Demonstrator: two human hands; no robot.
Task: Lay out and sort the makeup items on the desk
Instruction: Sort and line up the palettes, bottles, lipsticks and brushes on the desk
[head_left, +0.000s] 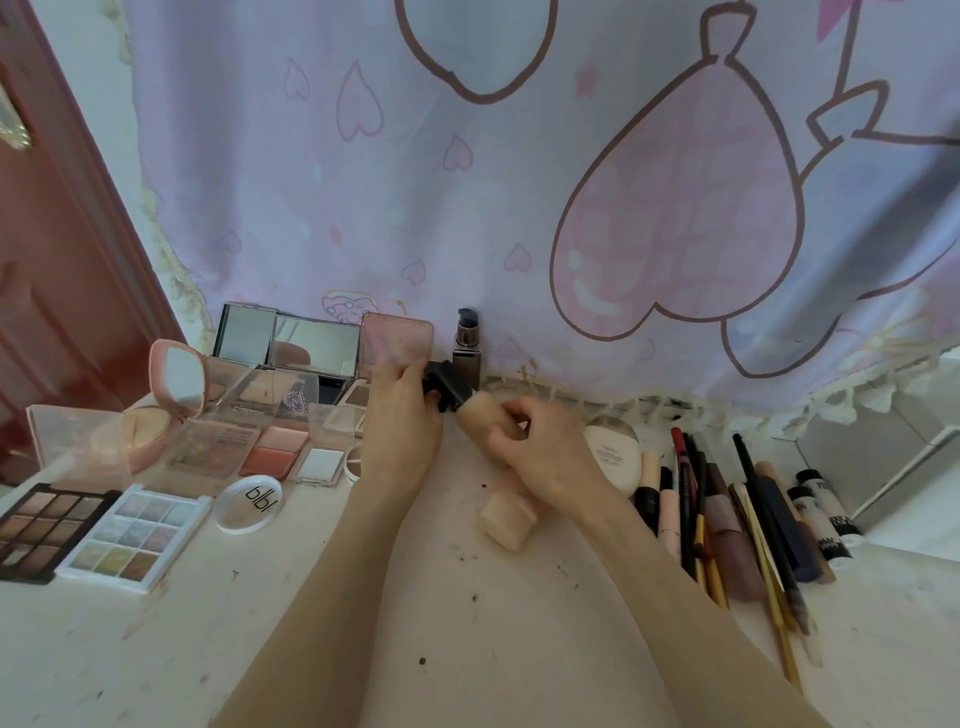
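Note:
A beige foundation bottle (480, 410) with a black cap (440, 388) lies tilted between my hands near the desk's back edge. My right hand (545, 449) grips the beige body. My left hand (402, 415) holds the black cap end with curled fingers. A second beige bottle (506, 519) lies on the desk just below my right hand. An open dark lipstick (466, 345) stands upright behind the cap. Open palettes and compacts fill the left side, among them a brown eyeshadow palette (44, 525) and a white pastel palette (132, 538).
A row of pencils, brushes and tubes (727, 519) lies to the right, with a white oval tube (615, 449) beside my right hand. A round clear lid (248, 503) sits left of my forearm. A heart-printed curtain (467, 182) hangs behind the white desk (467, 623).

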